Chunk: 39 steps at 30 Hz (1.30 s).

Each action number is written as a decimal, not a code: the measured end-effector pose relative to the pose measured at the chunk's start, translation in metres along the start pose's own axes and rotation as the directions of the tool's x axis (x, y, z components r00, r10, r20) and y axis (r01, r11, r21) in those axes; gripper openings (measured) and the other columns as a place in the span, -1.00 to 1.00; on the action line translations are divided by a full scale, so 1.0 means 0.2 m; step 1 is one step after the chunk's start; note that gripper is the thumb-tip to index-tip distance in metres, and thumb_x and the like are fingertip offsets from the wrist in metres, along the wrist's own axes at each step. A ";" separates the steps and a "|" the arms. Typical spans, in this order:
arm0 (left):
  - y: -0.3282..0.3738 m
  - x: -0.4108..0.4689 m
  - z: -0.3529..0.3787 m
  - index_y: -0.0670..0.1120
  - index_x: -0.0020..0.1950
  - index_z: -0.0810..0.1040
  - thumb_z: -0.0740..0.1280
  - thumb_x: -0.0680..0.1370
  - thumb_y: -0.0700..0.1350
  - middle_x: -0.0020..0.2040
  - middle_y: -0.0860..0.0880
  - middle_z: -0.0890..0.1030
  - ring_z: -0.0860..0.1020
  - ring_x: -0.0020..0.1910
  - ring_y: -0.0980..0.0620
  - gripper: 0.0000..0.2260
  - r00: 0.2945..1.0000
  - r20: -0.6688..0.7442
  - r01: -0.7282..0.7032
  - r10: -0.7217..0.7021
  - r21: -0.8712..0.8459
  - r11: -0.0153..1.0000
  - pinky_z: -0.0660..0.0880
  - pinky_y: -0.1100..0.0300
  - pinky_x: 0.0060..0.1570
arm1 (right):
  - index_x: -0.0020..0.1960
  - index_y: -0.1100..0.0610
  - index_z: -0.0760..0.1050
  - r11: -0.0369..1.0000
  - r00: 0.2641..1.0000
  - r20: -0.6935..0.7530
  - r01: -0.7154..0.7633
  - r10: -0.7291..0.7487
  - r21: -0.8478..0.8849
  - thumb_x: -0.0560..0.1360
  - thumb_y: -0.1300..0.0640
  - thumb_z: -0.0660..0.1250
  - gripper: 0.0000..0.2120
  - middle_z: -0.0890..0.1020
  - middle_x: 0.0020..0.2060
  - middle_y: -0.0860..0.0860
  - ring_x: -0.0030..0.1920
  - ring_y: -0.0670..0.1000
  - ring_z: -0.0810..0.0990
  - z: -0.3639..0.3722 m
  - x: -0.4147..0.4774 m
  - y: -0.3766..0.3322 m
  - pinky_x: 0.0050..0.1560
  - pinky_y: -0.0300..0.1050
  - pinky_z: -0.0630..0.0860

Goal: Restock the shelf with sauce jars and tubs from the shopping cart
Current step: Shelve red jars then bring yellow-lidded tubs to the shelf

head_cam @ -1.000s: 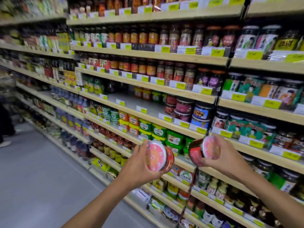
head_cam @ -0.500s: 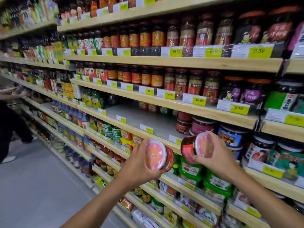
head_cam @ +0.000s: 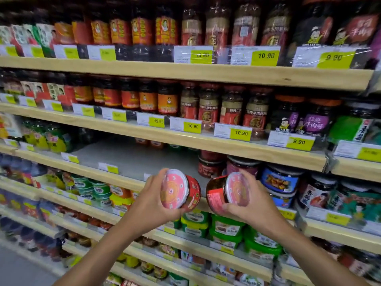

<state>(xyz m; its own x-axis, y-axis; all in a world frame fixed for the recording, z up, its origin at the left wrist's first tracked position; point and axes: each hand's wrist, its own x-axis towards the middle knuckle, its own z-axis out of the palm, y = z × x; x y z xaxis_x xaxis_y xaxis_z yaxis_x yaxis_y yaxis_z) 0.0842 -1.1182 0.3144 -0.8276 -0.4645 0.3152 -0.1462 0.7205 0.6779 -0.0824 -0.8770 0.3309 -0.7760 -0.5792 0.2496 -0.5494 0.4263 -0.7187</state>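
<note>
Closer now than half a second ago, the shelving fills the whole view, and the person who stood at the far left has dropped out of sight. The two hands keep much the same spacing as before.

Nearest, two bare forearms [head_cam: 99, 250] reach up from the bottom edge. The left grip [head_cam: 151, 205] is curled round a short red tub [head_cam: 181, 189], its pink lid turned toward the camera. Just beside it, not touching, the right grip [head_cam: 254, 206] clasps a glass jar [head_cam: 225, 193] of dark sauce with a red label. The jar is tipped on its side, its pink lid also facing back.

Both are held in the air in front of the wooden lip of the half-bare shelf [head_cam: 123, 158]. Below that lip sit green tubs [head_cam: 226, 229]. On the grey shelf board, to the right, stand dark red jars [head_cam: 210, 165] and a blue-labelled jar [head_cam: 280, 180].

Further up, two full rows of upper sauce jars [head_cam: 208, 108] carry yellow price tags [head_cam: 240, 133], several reading 10.90.
</note>
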 end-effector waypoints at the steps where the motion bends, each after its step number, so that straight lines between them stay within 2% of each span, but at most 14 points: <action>1: -0.03 0.03 -0.01 0.24 0.50 0.16 0.59 0.18 0.35 0.27 0.19 0.33 0.43 0.22 0.19 0.00 1.000 0.010 -0.020 0.020 -0.028 0.999 0.47 0.37 0.05 | 0.56 -0.11 0.14 1.000 1.000 -0.019 -0.016 0.015 -0.007 0.24 -0.15 0.62 0.03 0.33 0.38 -0.11 0.27 -0.16 0.34 0.02 0.00 -0.02 0.19 -0.22 0.32; 4: -0.14 0.13 -0.07 0.27 0.47 0.17 0.58 0.11 0.39 0.25 0.20 0.33 0.46 0.23 0.16 0.03 0.995 0.078 -0.059 0.066 -0.085 0.995 0.57 0.17 0.12 | 0.55 -0.12 0.15 0.996 0.994 -0.081 -0.080 0.077 -0.034 0.25 -0.13 0.62 0.01 0.33 0.40 -0.10 0.25 -0.15 0.35 0.08 0.00 -0.09 0.17 -0.22 0.32; 5: -0.18 0.16 -0.10 0.26 0.48 0.16 0.58 0.12 0.38 0.26 0.19 0.34 0.46 0.24 0.15 0.04 0.991 0.108 -0.070 0.079 -0.081 0.994 0.56 0.16 0.15 | 0.55 -0.13 0.15 0.994 0.990 -0.102 -0.100 0.095 -0.040 0.25 -0.14 0.62 0.01 0.32 0.41 -0.11 0.25 -0.15 0.35 0.11 0.01 -0.12 0.16 -0.22 0.32; 10: -0.38 0.25 -0.22 0.21 0.54 0.11 0.61 0.18 0.34 0.32 0.16 0.31 0.41 0.26 0.15 0.07 0.971 0.192 -0.128 0.142 -0.086 0.988 0.46 0.21 0.21 | 0.58 -0.14 0.09 0.973 0.971 -0.166 -0.193 0.171 -0.127 0.26 -0.17 0.60 0.04 0.29 0.45 -0.07 0.33 -0.07 0.37 0.26 0.06 -0.28 0.19 -0.19 0.32; 15: -0.52 0.31 -0.30 0.22 0.54 0.09 0.62 0.19 0.29 0.28 0.17 0.28 0.42 0.24 0.14 0.05 0.960 0.226 -0.134 0.163 -0.136 0.982 0.46 0.26 0.14 | 0.59 -0.04 0.12 0.932 0.941 -0.229 -0.297 0.248 -0.210 0.26 -0.16 0.54 0.02 0.37 0.38 0.05 0.36 0.07 0.43 0.39 0.18 -0.45 0.30 -0.07 0.40; 18: -0.57 0.33 -0.34 0.23 0.52 0.11 0.62 0.19 0.29 0.28 0.16 0.30 0.43 0.21 0.16 0.04 0.958 0.229 -0.139 0.173 -0.156 0.978 0.43 0.32 0.07 | 0.44 -0.04 0.26 0.900 0.925 -0.258 -0.345 0.278 -0.268 0.16 -0.30 0.40 -0.09 0.44 0.21 0.06 0.23 0.14 0.51 0.45 0.27 -0.51 0.21 0.05 0.49; 20: -0.60 0.34 -0.36 0.26 0.50 0.11 0.60 0.18 0.31 0.28 0.16 0.31 0.44 0.20 0.16 0.02 0.956 0.232 -0.140 0.180 -0.179 0.974 0.44 0.34 0.03 | 0.38 0.01 0.27 0.889 0.917 -0.275 -0.364 0.289 -0.279 0.17 -0.31 0.39 -0.13 0.45 0.23 0.10 0.21 0.19 0.52 0.49 0.32 -0.54 0.17 0.07 0.50; 22: -0.62 0.35 -0.38 0.28 0.49 0.11 0.60 0.18 0.31 0.29 0.17 0.31 0.44 0.21 0.16 0.01 0.954 0.232 -0.146 0.187 -0.185 0.972 0.44 0.35 0.03 | 0.39 0.09 0.25 0.873 0.908 -0.284 -0.387 0.306 -0.296 0.18 -0.34 0.38 -0.09 0.44 0.28 0.17 0.25 0.25 0.51 0.51 0.38 -0.58 0.17 0.06 0.49; 25: -0.66 0.36 -0.40 0.25 0.52 0.09 0.60 0.22 0.30 0.31 0.16 0.30 0.43 0.21 0.17 0.02 0.952 0.238 -0.156 0.194 -0.168 0.973 0.44 0.34 0.04 | 0.37 0.16 0.28 0.830 0.895 -0.288 -0.431 0.341 -0.354 0.06 -0.46 0.22 0.05 0.50 0.25 0.20 0.21 0.27 0.54 0.55 0.46 -0.62 0.08 0.01 0.49; 28: -0.69 0.37 -0.42 0.27 0.52 0.05 0.59 0.23 0.31 0.30 0.18 0.28 0.42 0.21 0.17 0.02 0.949 0.250 -0.156 0.192 -0.155 0.975 0.50 0.28 0.07 | 0.26 0.12 0.41 0.785 0.894 -0.286 -0.442 0.346 -0.433 0.08 -0.48 0.21 -0.06 0.60 0.14 0.16 0.12 0.24 0.60 0.59 0.53 -0.62 0.01 -0.01 0.54; 31: -0.72 0.38 -0.43 0.29 0.50 0.06 0.59 0.23 0.32 0.31 0.19 0.27 0.43 0.22 0.19 0.00 0.946 0.256 -0.160 0.199 -0.164 0.973 0.56 0.25 0.08 | 0.28 0.10 0.44 0.760 0.900 -0.250 -0.435 0.357 -0.483 0.22 -0.39 0.34 -0.21 0.61 0.18 0.18 0.17 0.23 0.60 0.61 0.59 -0.58 0.05 -0.03 0.52; 34: -0.74 0.40 -0.43 0.33 0.47 0.06 0.61 0.25 0.29 0.29 0.21 0.28 0.44 0.21 0.17 -0.03 0.943 0.268 -0.156 0.196 -0.165 0.974 0.59 0.27 0.02 | 0.28 0.04 0.50 0.764 0.913 -0.207 -0.407 0.351 -0.501 0.33 -0.33 0.38 -0.35 0.61 0.22 0.15 0.20 0.19 0.58 0.59 0.63 -0.56 0.07 -0.09 0.49; 37: -0.75 0.41 -0.42 0.32 0.48 0.05 0.61 0.25 0.29 0.31 0.21 0.27 0.43 0.22 0.16 -0.02 0.942 0.274 -0.156 0.194 -0.154 0.976 0.58 0.28 0.00 | 0.31 -0.07 0.49 0.761 0.931 -0.171 -0.362 0.322 -0.539 0.36 -0.31 0.38 -0.41 0.61 0.24 0.10 0.22 0.17 0.58 0.59 0.66 -0.56 0.12 -0.09 0.51; 39: -0.76 0.42 -0.41 0.33 0.47 0.04 0.61 0.25 0.29 0.30 0.21 0.26 0.43 0.23 0.15 -0.02 0.939 0.283 -0.156 0.194 -0.154 0.976 0.56 0.31 -0.03 | 0.26 -0.08 0.50 0.739 0.932 -0.154 -0.354 0.328 -0.573 0.31 -0.35 0.37 -0.40 0.63 0.20 0.08 0.18 0.17 0.60 0.60 0.67 -0.56 0.08 -0.09 0.54</action>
<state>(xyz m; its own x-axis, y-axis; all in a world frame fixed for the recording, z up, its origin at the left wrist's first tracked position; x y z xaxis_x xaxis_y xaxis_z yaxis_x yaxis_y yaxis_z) 0.0818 -1.3082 0.2928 -0.9590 -0.1506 0.2401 0.0696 0.6961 0.7146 -0.0873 -1.0856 0.3661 -0.9511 -0.2933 0.0969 -0.3084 0.9183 -0.2480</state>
